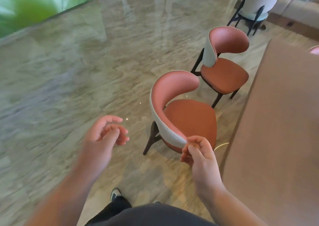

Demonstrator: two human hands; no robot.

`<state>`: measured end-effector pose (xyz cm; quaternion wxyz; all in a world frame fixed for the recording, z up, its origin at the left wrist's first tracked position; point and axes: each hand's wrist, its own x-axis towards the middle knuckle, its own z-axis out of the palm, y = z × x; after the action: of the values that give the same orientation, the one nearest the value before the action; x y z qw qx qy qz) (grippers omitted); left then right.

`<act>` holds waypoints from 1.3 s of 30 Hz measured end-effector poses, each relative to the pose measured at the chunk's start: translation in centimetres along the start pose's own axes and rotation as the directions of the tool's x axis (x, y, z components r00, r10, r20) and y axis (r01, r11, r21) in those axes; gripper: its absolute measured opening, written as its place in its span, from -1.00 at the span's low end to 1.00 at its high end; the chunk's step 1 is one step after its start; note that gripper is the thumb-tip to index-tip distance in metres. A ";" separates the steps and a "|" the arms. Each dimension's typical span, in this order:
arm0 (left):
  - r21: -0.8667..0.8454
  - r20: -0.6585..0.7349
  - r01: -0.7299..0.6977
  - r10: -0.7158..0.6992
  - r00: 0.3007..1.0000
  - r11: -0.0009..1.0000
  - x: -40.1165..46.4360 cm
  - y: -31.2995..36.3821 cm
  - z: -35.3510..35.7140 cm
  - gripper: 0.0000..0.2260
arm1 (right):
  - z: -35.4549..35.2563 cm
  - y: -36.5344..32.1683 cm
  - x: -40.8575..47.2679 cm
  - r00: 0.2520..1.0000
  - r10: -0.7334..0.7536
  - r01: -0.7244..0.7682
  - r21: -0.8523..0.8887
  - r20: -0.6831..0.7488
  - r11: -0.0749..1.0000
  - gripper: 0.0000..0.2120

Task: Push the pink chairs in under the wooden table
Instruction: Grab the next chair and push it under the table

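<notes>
Marble floor point(86, 74) — two pink chairs point(186, 115)

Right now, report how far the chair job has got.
Done: nothing; both pink chairs visible on this side stand clear of the wooden table. In hand: the right hand pinches the backrest end of the near pink chair, while the left hand hovers open beside it. Left: push this chair in, then the far pink chair. A pink edge shows beyond the table, its state unclear.
</notes>
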<state>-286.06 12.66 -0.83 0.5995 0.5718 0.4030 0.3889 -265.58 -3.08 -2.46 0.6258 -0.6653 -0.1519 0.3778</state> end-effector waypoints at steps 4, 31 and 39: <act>-0.014 -0.014 0.035 -0.036 0.999 0.999 7.4 -1.2 -2.8 -0.77 | 4.6 -0.9 5.7 0.997 -0.004 -0.003 -0.093 -0.081 0.996 -0.77; 0.169 0.495 0.079 -0.154 0.855 0.982 63.6 0.2 2.3 -0.72 | 25.0 -8.3 42.8 0.850 0.133 -0.034 0.198 -0.510 0.980 -0.77; 0.249 0.676 0.070 -0.226 0.701 0.966 75.1 -0.5 12.8 -0.73 | 23.6 -10.8 52.4 0.733 0.150 0.000 0.220 -0.664 0.976 -0.77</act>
<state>-246.20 77.52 -3.92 0.6745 0.7001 0.2289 0.0505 -244.01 51.08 -6.95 0.6872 -0.6945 0.1527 0.1487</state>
